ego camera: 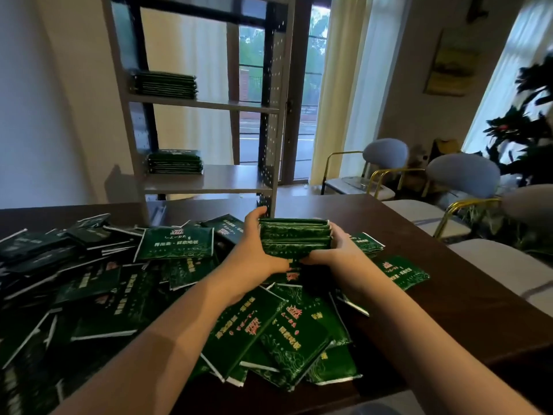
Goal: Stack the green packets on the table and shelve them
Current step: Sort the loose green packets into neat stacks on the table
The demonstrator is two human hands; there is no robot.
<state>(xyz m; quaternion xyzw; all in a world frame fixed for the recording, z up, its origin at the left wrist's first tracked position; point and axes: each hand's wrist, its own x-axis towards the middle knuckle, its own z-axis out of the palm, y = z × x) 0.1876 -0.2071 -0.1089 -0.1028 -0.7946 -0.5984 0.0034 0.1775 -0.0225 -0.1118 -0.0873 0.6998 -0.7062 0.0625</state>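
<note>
Packet stack (294, 238) | held between left grip (254, 247) and right grip (335, 247) | over pile (119, 289)

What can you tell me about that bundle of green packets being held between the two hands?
The bundle is a squared-up stack of dark green, glossy packets with pale patterned printing, seen edge-on. The left hand and right hand grip its two ends, holding it over the loose packets strewn across the table.

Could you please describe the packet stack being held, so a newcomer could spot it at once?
On the dark table strewn with loose green packets, look toward the far edge, before the grey shelving unit. The left hand and right hand grip one stack there; unlike its scattered neighbours, it is squared and many packets thick.
</note>
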